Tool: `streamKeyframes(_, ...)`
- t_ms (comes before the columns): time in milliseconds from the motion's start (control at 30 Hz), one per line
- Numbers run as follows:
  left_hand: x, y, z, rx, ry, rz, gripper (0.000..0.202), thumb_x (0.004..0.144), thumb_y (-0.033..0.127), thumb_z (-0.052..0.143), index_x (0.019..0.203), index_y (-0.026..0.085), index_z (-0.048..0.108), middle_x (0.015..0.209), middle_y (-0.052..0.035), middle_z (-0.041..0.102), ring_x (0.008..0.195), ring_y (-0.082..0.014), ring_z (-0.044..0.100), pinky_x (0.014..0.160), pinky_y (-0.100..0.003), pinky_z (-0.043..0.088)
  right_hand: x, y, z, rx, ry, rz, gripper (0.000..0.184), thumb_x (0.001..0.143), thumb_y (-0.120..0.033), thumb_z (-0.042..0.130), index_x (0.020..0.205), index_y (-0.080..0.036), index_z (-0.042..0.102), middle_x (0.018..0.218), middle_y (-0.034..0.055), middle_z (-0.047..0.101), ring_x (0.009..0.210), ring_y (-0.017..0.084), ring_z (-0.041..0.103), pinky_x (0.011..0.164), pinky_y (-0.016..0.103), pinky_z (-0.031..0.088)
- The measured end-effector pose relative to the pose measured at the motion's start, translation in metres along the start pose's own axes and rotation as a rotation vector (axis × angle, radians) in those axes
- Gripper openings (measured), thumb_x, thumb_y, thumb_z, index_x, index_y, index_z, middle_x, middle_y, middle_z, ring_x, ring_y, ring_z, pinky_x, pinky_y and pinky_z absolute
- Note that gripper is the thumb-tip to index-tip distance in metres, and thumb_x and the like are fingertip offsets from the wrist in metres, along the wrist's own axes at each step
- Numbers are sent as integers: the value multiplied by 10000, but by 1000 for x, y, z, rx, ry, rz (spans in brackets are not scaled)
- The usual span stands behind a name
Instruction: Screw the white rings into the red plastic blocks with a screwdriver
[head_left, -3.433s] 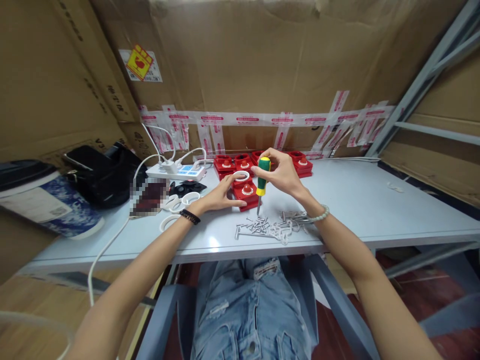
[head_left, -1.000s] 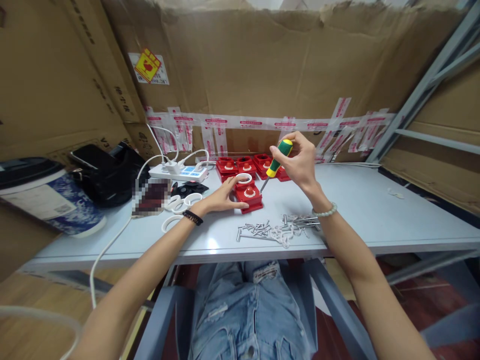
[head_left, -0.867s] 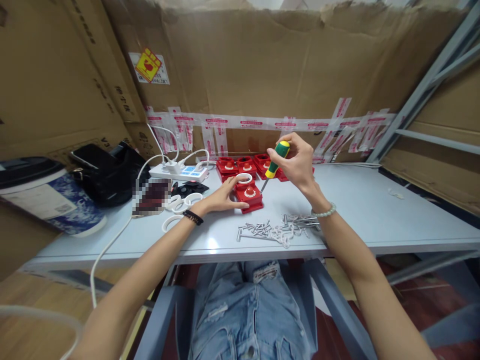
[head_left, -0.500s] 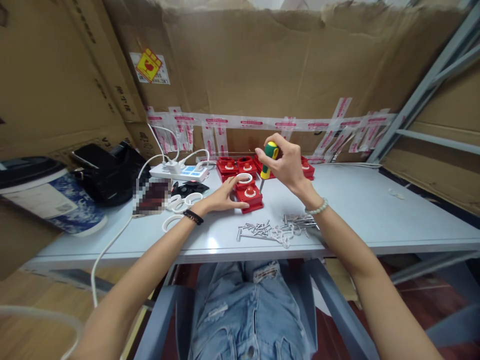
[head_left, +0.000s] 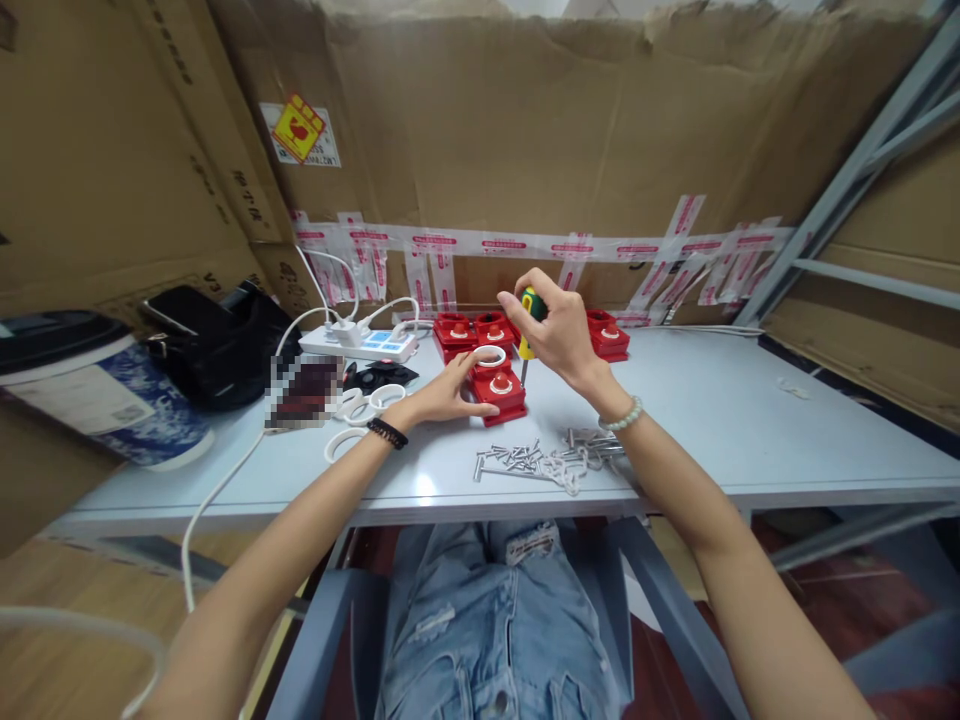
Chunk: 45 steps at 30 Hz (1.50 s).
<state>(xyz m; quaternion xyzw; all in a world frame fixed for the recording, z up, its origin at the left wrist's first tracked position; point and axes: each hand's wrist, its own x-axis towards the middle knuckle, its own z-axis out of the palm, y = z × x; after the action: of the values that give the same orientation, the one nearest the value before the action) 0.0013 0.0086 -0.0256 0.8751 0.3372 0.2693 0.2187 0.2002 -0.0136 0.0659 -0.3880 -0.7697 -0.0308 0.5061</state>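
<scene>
A red square block with a domed red centre and white ring (head_left: 504, 408) lies on the white table. My left hand (head_left: 447, 392) grips it from the left, thumb at its near side and fingers over its far part, by a loose white ring (head_left: 490, 355). My right hand (head_left: 561, 335) is closed around the green and yellow handle of a screwdriver (head_left: 526, 348). The screwdriver stands nearly upright, its tip at the block's right edge. Whether the tip sits in a screw is too small to tell. Several more red blocks (head_left: 454, 345) are behind.
Loose screws (head_left: 517, 458) and metal hex keys (head_left: 592, 440) lie near the front edge. White rings (head_left: 387, 397), a power strip (head_left: 375, 346) with cables, a black bag (head_left: 225, 350) and a large tub (head_left: 112, 390) stand left. Cardboard (head_left: 487, 130) walls the back.
My right hand has turned and shifted slightly left around the screwdriver handle, and the handle is more upright. The left hand and the red block have stayed in place.
</scene>
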Motion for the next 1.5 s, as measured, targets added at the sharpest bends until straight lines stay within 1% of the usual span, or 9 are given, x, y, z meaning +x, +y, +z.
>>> streamKeyframes(200,0,3,-3,0,-20,-19,813,727,550,706,1403,275,349,1507,-90,342,1416,-301,294,1167,-460,268,-2,-3,-10,102,-188,-7,215,912,-262,409,1087,-248,533,718,-31,588,567,110,477,604,263,389)
streamKeyframes(433,-1,5,-4,-9,-51,-35,752,806,565,613,1433,291,301,1507,-84,331,1400,-305,313,1131,-473,320,0,8,-10,-119,-9,47,214,892,-420,506,920,-227,596,573,-36,507,495,122,416,563,281,343)
streamKeyframes(600,0,7,-1,28,-16,-42,719,820,570,587,1418,270,325,1495,-94,353,1392,-317,322,1154,-493,274,-2,6,-16,32,-148,27,282,902,-254,408,1145,-240,550,659,-35,576,513,118,446,603,278,392)
streamKeyframes(667,1,6,-1,32,-11,-24,707,815,565,595,1404,265,345,1508,-90,339,1399,-317,313,1163,-486,260,-2,5,-16,64,-189,-2,277,902,-265,434,1154,-247,547,687,-34,586,519,111,445,598,270,395)
streamKeyframes(867,0,6,-1,19,-10,-19,711,816,548,609,1410,262,342,1522,-92,329,1403,-306,315,1154,-476,283,0,9,-8,-236,26,48,221,873,-418,548,949,-223,618,571,-21,501,515,132,442,590,286,352)
streamKeyframes(1033,0,7,-2,15,-13,-19,700,807,544,618,1400,274,362,1517,-79,339,1402,-305,317,1163,-473,271,-2,8,-13,76,-187,-24,322,934,-271,381,1222,-259,524,759,-15,618,560,119,496,614,273,411)
streamKeyframes(1100,0,7,-2,15,-12,-19,707,806,546,620,1404,277,358,1518,-79,338,1400,-302,322,1163,-470,273,-2,5,-14,93,-219,-43,307,923,-265,417,1207,-255,534,780,-15,629,559,110,486,595,266,408)
streamKeyframes(1267,1,2,0,16,1,-29,755,808,566,614,1439,275,318,1504,-97,357,1401,-303,328,1153,-468,299,-1,1,-10,-231,-64,-60,168,883,-325,552,986,-208,614,676,0,603,547,114,453,574,277,341)
streamKeyframes(1500,0,5,-4,131,68,-82,819,788,604,618,1477,328,270,1548,-93,287,1450,-359,220,1147,-572,256,-1,1,-10,-498,-31,17,236,898,-399,526,981,-207,636,636,4,621,547,128,490,550,271,263)
